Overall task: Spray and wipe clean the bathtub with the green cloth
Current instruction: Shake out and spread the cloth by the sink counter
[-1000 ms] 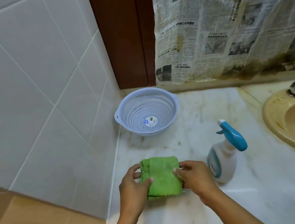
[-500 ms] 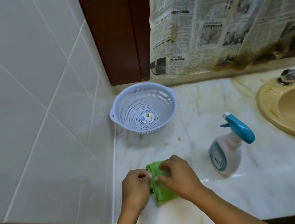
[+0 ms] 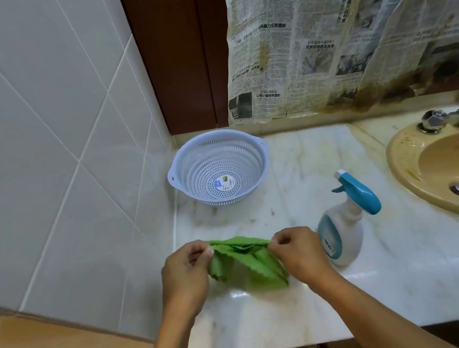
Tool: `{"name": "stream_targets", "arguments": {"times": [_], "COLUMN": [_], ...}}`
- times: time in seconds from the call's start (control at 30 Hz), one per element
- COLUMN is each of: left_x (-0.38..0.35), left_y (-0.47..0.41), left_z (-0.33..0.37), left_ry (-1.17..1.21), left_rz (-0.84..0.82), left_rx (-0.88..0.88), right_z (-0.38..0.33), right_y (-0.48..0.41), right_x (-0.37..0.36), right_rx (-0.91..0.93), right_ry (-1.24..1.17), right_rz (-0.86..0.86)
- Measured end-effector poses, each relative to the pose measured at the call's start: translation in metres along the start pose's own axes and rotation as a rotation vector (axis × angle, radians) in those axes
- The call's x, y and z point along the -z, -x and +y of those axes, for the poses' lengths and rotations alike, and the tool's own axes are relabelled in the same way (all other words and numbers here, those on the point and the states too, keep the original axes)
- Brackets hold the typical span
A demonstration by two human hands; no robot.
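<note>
Both forearms enter from the bottom of the frame. The left hand [image 3: 185, 276] and the right hand [image 3: 296, 252], knuckles up, each pinch an upper corner of the green cloth [image 3: 245, 263] between thumb and fingers, stretching its top edge taut at lower centre. The cloth is soft, with scalloped edges; its lower folds sag onto the glossy veined marble counter [image 3: 279, 324]. Right of centre stands a white plastic spray bottle [image 3: 346, 228] with a blue trigger head. A perforated round colander [image 3: 218, 168] sits above centre.
</note>
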State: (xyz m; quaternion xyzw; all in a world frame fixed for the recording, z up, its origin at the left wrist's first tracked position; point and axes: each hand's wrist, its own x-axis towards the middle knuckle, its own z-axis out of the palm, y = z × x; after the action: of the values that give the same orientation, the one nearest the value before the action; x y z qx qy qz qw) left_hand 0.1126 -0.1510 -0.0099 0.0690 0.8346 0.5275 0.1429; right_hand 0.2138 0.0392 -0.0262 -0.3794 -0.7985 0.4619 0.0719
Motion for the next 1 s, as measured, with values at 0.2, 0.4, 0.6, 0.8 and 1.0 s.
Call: {"name": "stream_targets", "arguments": {"times": [0.2,0.4,0.6,0.8,1.0], "left_x": [0.011,0.001,0.013,0.036,0.059], "left_y": [0.000,0.002,0.001,0.006,0.012], "left_z": [0.016,0.028,0.038,0.049,0.054], "left_ry": [-0.087,-0.164,-0.170,-0.207,-0.434], "left_rz": [0.057,-0.056,-0.061,-0.070,-0.547], "left_rx": [-0.223,-0.467,-0.600,-0.638,-0.434], "right_z": [0.015,-0.029,-0.047,-0.039,-0.065], "right_y": [-0.008,0.012,0.004,-0.013,-0.006], "right_x": [0.018,0.005,-0.005,0.015,0.043], "right_rx": [-0.075,0.275,0.335,0.174,-0.017], "right_ry": [0.093,-0.004,0.044,-0.052,-0.518], "right_rz": [0.108,-0.104,-0.203,-0.174,-0.293]}}
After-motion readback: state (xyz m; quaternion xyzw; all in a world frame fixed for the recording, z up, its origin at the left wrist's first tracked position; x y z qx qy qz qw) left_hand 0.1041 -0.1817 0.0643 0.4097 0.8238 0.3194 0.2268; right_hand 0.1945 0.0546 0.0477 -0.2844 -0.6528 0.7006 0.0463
